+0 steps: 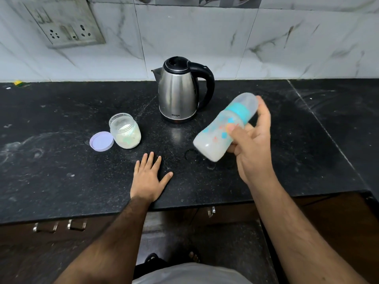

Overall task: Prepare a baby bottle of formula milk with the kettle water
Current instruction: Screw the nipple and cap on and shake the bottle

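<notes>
My right hand [251,140] grips a baby bottle [217,132] in the air, tilted with its capped top up and to the right. The bottle has a teal ring, a clear cap and cloudy white milk inside; it looks motion-blurred. Behind it on the black counter stands a steel kettle [178,91] with a black lid and handle, spout to the left. An open jar of white formula powder [125,131] stands left of the kettle, its lilac lid [101,141] lying beside it. My left hand [149,178] rests flat on the counter, fingers spread, holding nothing.
The black stone counter [61,160] runs left to right, its front edge near my forearms. A marble-tiled wall with a socket plate [65,27] stands behind. Cabinet handles [77,224] sit below the counter. A small wet ring marks the counter under the bottle.
</notes>
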